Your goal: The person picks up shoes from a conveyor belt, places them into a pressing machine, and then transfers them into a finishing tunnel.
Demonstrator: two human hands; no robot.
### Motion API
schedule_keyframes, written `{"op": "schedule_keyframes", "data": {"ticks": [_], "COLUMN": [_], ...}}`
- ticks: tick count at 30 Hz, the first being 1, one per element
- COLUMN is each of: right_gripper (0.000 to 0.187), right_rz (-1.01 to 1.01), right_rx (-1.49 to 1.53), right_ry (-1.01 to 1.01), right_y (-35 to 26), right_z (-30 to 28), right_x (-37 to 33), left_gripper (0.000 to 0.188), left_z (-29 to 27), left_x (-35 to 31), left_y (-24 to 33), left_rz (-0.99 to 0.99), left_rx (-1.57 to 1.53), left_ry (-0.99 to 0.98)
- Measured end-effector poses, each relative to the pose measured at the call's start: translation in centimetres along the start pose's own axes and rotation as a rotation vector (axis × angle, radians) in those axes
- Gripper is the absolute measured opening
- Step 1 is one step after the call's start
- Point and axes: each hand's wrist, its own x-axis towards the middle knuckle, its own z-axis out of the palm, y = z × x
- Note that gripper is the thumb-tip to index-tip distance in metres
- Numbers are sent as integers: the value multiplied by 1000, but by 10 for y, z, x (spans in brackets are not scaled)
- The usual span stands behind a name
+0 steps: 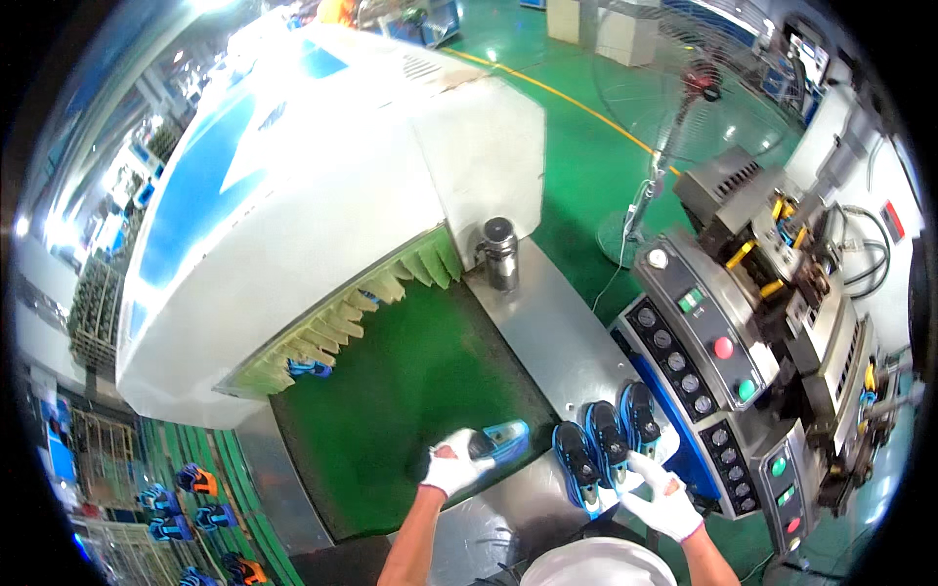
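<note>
My left hand [452, 467], in a white glove, grips a blue and black shoe [498, 440] lying at the near edge of the green conveyor belt [391, 400]. My right hand [662, 500], also gloved, rests its fingers on the heels of three blue and black shoes [608, 441] standing side by side on the steel table [547, 332] to the right of the belt. Another blue shoe [310, 368] shows under the fringe of yellow-green flaps at the mouth of the big white tunnel machine [322, 195].
A steel flask [500, 252] stands on the table beside the tunnel mouth. A grey control panel [718, 361] with round buttons and knobs sits to the right. A pedestal fan [684, 98] stands on the green floor. More shoes [186, 508] lie on a lower belt at the left.
</note>
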Motion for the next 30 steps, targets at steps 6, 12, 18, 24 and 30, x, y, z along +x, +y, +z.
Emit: {"op": "schedule_keyframes", "data": {"ticks": [6, 12, 18, 24, 30], "right_gripper": [89, 79, 65, 91, 98], "right_rz": [-723, -353, -16, -270, -383], "right_rx": [-196, 329, 1317, 1860, 1908], "right_ry": [-178, -248, -73, 27, 22], "right_y": [-8, 23, 112, 179, 181], "right_z": [14, -73, -135, -178, -222], "right_x": [44, 22, -53, -106, -99], "left_gripper": [56, 56, 55, 50, 52], "left_z": [-13, -19, 22, 86, 111], "left_x": [-54, -50, -31, 9, 35], "left_y": [170, 336, 398, 415, 478], "left_rz": [738, 826, 941, 745, 845], "left_rx": [238, 226, 82, 9, 126], "left_ry": [-206, -443, 348, 314, 177]}}
